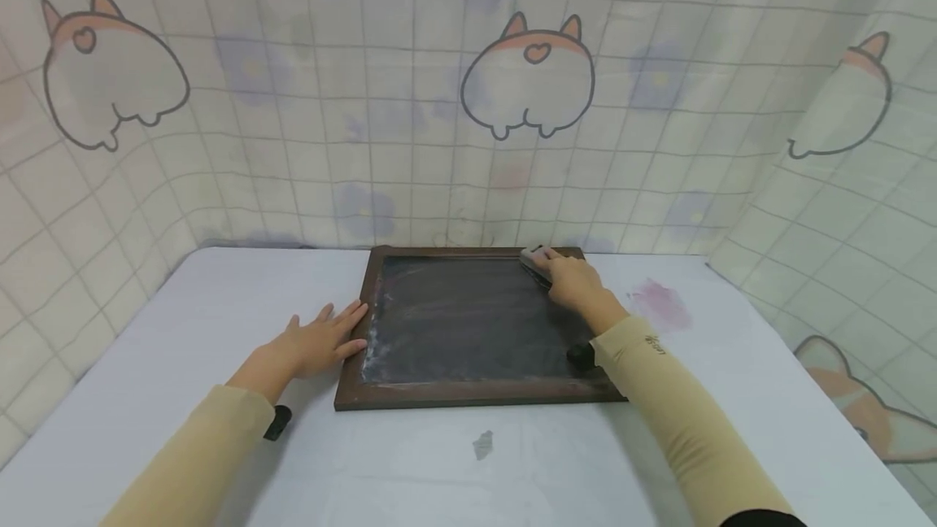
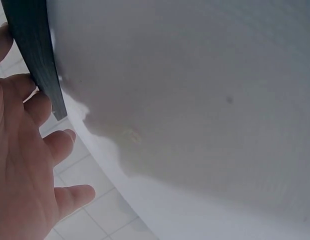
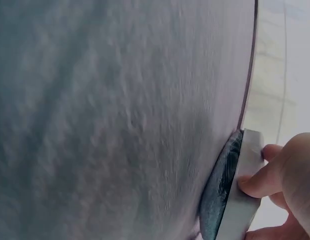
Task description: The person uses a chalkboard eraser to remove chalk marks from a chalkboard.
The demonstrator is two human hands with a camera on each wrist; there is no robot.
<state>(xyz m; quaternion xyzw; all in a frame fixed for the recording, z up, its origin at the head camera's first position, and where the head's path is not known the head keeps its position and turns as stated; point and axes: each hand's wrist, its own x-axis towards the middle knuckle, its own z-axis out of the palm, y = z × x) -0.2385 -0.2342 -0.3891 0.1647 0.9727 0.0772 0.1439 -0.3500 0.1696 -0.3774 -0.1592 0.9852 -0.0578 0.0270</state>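
A chalkboard (image 1: 468, 324) with a brown wooden frame lies on the white table. Faint chalk smears show on its dark surface, thickest along the left side. My right hand (image 1: 576, 283) grips a chalkboard eraser (image 1: 537, 260) at the board's top right corner. In the right wrist view the eraser (image 3: 240, 185) has a grey back and a dark felt face against the board, with thumb and fingers pinching its sides. On the left, my left hand (image 1: 311, 344) is spread with fingertips on the frame's left edge; the left wrist view shows its straight fingers beside the dark frame (image 2: 37, 55).
The white table (image 1: 483, 486) extends around the board, with a grey patch (image 1: 483, 445) near the front and a pink stain (image 1: 661, 304) at right. A curtain (image 1: 424, 104) with a grid and cartoon animals hangs behind and along both sides.
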